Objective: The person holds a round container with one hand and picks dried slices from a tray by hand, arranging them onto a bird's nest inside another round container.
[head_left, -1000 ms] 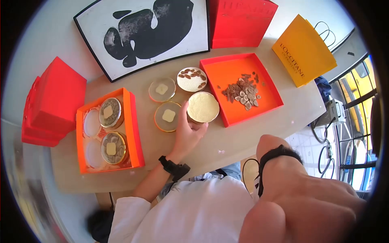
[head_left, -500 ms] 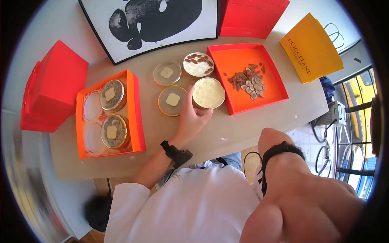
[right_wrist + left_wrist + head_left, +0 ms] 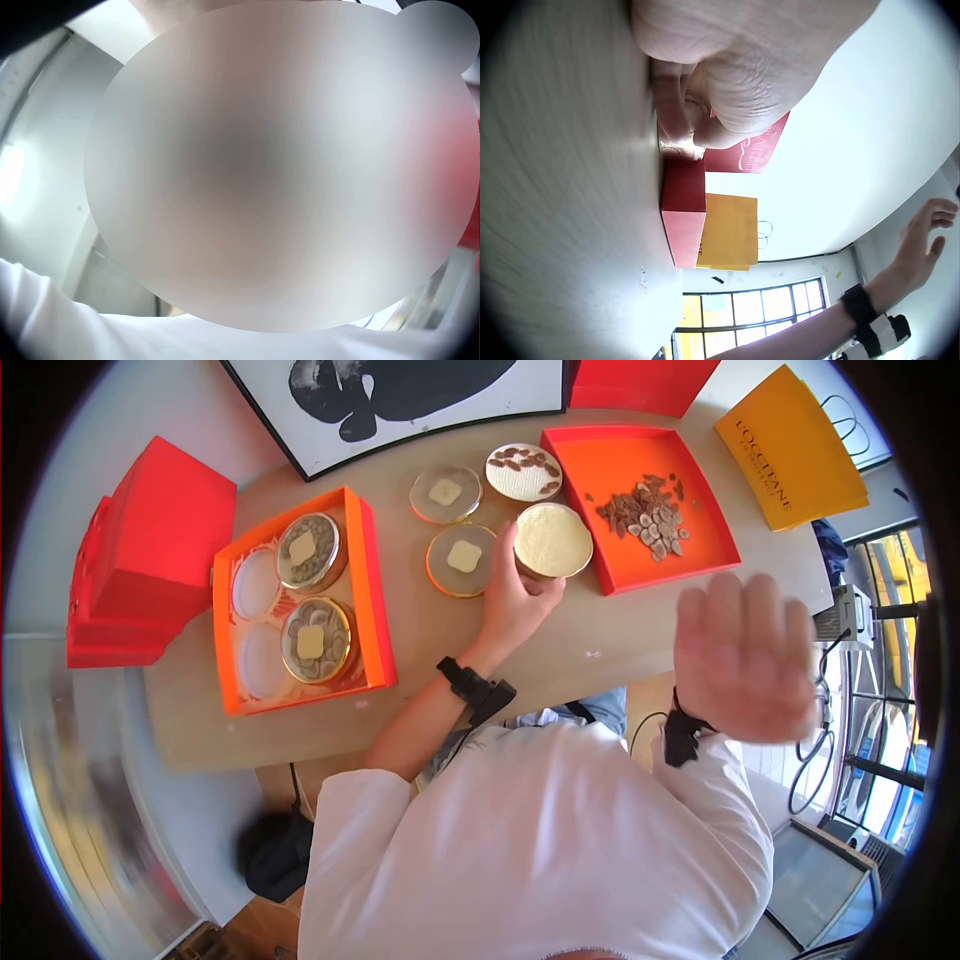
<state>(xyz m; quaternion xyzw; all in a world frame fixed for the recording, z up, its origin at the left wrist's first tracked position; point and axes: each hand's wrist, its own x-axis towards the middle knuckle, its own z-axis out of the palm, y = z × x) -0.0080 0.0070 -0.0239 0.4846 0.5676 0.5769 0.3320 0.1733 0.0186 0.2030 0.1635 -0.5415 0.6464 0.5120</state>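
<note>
In the head view my left hand [image 3: 518, 605] curls round the side of a round gold container [image 3: 553, 541] on the table, thumb at its left edge. The left wrist view shows the same hand [image 3: 742, 75] close up, its fingers bent. My right hand [image 3: 745, 658] is raised at the right, blurred, with nothing in it. Left of the gold container lie two clear round lids [image 3: 447, 494] with pale labels. Behind it, a white round dish [image 3: 523, 472] bears brown pieces. An orange tray [image 3: 640, 508] to the right holds a heap of brown slices.
An orange box [image 3: 380, 605] with two filled round jars [image 3: 318, 640] stands at the left, beside red boxes [image 3: 165, 530]. A yellow paper bag [image 3: 795, 450] stands back right, a framed picture [image 3: 430, 395] and a red bag [image 3: 640, 382] at the back.
My right arm has swung forward from low at the right, and its hand has come into the head view, raised. My left hand stays on the gold container. The head view has shifted.
</note>
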